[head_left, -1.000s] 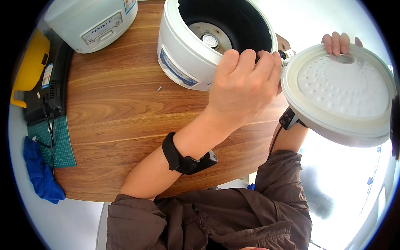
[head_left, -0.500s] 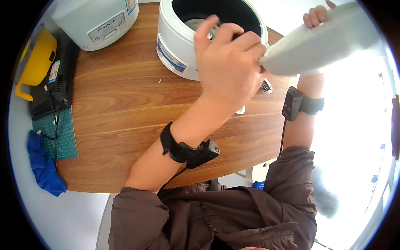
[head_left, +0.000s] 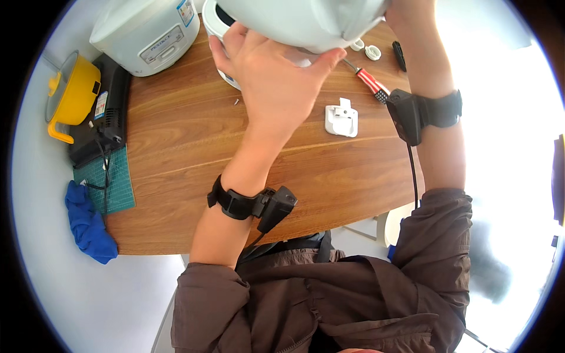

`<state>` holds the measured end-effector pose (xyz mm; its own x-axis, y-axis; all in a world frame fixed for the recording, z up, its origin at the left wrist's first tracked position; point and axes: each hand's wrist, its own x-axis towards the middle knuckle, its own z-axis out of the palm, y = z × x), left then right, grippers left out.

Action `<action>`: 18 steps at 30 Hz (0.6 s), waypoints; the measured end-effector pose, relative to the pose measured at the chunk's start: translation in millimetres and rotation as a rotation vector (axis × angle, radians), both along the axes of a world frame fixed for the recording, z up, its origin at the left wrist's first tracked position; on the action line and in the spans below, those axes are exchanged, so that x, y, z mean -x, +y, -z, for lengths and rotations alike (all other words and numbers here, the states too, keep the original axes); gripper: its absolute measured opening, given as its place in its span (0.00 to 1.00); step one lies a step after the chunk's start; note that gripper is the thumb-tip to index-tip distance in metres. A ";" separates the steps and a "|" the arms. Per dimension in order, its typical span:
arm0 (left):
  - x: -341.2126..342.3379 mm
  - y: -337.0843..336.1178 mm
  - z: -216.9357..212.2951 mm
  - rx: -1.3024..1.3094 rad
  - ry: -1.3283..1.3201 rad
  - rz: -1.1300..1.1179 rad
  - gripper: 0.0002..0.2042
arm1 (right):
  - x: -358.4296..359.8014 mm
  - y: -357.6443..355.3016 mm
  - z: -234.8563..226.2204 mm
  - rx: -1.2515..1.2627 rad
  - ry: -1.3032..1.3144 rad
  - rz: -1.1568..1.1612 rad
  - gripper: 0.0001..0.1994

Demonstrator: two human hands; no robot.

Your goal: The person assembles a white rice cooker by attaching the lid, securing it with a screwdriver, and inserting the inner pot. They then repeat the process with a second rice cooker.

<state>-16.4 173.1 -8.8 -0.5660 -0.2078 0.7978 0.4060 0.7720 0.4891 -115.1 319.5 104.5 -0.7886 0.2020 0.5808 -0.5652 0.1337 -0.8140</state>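
- Lid point(head_left: 312, 20), pale, domed, apparently plastic: raised at the upper edge of the view, its far part cut off, overlapping the cooker body; whether the two are joined cannot be told.
- Left hand point(head_left: 268, 76): at the lid's near edge, thumb well apart from the outer fingers, thumb tip by the rim; the other fingertips are hidden, so a pinch cannot be told.
- Right hand point(head_left: 410, 13): at the lid's right edge, partly out of view; its finger state cannot be told.
- Cooker body point(head_left: 212, 20): white, round, largely concealed behind the lid and left hand, standing on the tabletop point(head_left: 223, 141).
- Handling, judged: a stiff shell, fairly light for its breadth, awkward to balance one-handed; the smooth dome likely slippery, thin edge fittings likely brittle.
- Hold, judged: opposite sides of the rim, thumbs outside, fingers beneath; avoid pressing the dome or small projections.
- Screwdriver point(head_left: 373, 83), red-and-white handle: near the lid, shaft end obscured.
- White plastic fitting point(head_left: 341, 119): loose, nearer the wearer than the screwdriver.
- Screw point(head_left: 236, 102), small: loose beside the left hand, easily knocked away.
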 end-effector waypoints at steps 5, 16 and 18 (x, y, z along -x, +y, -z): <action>4.4 -23.1 -1.5 0.096 -0.025 0.063 0.18 | 19.0 -8.3 10.6 0.033 0.001 -0.034 0.33; 8.0 -34.5 0.9 -0.050 0.041 0.343 0.19 | 26.9 -13.4 17.4 -0.044 -0.181 0.048 0.35; 9.5 -42.6 4.1 0.009 0.037 0.352 0.20 | 28.7 -15.7 14.5 -0.071 -0.214 0.048 0.36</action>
